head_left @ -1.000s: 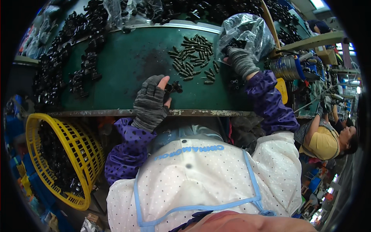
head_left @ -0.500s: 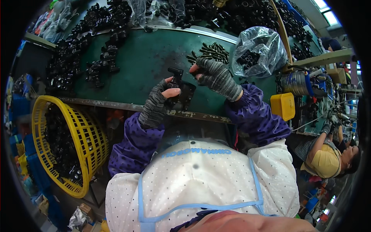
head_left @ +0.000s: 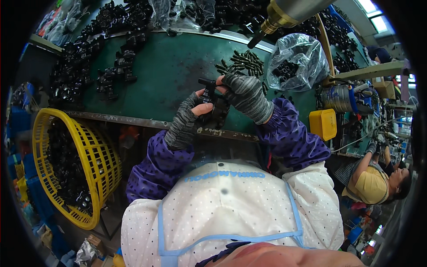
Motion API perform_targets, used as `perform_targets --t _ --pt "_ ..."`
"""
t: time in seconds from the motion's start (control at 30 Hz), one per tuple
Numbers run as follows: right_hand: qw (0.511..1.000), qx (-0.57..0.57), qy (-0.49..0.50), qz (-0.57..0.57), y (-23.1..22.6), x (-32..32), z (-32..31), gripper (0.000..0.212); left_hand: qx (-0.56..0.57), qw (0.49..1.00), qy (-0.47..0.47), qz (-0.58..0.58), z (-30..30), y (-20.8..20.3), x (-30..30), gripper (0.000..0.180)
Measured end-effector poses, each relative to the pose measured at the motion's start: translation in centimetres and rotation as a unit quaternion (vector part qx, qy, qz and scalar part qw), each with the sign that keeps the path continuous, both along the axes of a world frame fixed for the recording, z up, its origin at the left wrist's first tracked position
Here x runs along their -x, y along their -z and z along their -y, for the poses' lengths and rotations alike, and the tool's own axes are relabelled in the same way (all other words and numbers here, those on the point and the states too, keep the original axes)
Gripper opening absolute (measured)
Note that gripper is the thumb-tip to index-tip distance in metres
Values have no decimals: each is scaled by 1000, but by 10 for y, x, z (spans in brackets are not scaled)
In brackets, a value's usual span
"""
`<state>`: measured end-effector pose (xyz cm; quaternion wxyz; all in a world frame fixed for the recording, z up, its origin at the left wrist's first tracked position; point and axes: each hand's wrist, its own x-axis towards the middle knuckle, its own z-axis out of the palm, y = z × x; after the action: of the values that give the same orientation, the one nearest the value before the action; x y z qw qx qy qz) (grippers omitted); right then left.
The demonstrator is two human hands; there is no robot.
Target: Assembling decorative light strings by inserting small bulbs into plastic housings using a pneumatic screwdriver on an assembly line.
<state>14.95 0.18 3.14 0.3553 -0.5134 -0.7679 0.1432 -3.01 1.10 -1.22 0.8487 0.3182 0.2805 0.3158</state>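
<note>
My left hand, in a grey fingerless glove, grips a black plastic part by its near side, just over the bench's front edge. The part has a short crossbar on top, and its lower body looks dark and partly hidden. My right hand, gloved the same way, has its thumb and fingers pinched together against the part's upper right side. Whatever is between those fingertips is hidden. Beyond the right hand lies a pile of small dark, slim pieces, like screws or pins.
A power screwdriver hangs at the upper right. Black parts heap along the bench's left and far sides. A clear plastic bag of small black pieces sits right of the pile. A yellow basket stands left; a yellow box, right.
My right hand has moved left and slightly down from beside the small pieces to the black part. The left hand has barely shifted. The screwdriver has come into view at the top.
</note>
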Motion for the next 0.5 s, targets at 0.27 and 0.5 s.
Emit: perform_targets --t 0.27,0.5 --pt "995 45 60 63 -5 7 -4 21 -98 990 -21 -96 3 3 -8 51" --pt "785 466 71 -401 -9 -24 -18 30 -76 995 -23 -55 -10 -5 -7 56"
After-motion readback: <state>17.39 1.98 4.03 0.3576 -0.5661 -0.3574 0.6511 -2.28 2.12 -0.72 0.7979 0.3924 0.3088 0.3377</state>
